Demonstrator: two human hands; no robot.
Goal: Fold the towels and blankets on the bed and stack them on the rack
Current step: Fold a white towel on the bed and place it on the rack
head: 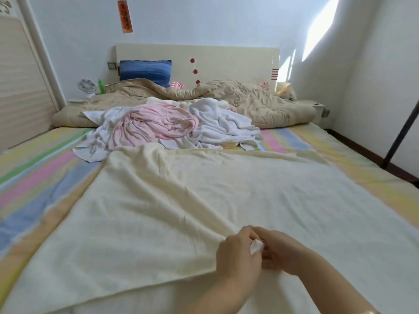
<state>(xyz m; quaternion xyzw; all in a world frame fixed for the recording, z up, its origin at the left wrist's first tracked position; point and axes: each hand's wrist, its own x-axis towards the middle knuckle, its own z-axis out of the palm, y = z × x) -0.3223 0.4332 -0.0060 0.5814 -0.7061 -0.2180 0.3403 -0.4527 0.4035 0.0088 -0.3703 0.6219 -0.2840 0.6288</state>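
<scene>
Head view: the left hand [238, 252] and right hand [286, 252] are together at the near edge of the cream blanket [204, 196], fingers curled and pinching it. A small white scrap [257, 245] shows between the fingers; whether it is a label or a corner cannot be told. Creases run from the pinch point up and left across the blanket. The blanket lies spread over the near half of the bed, its near edge slanting down to the left from the hands. Striped sheet [34, 177] is exposed along both sides. Beyond the blanket's far edge, touching it, sits a loose pile: a pink towel [156, 125] among white towels [224, 123]. Behind the pile, a beige quilt [260, 103] lies bunched against the headboard [226, 62]. A dark pole [401, 132] stands off the bed's right edge.
</scene>
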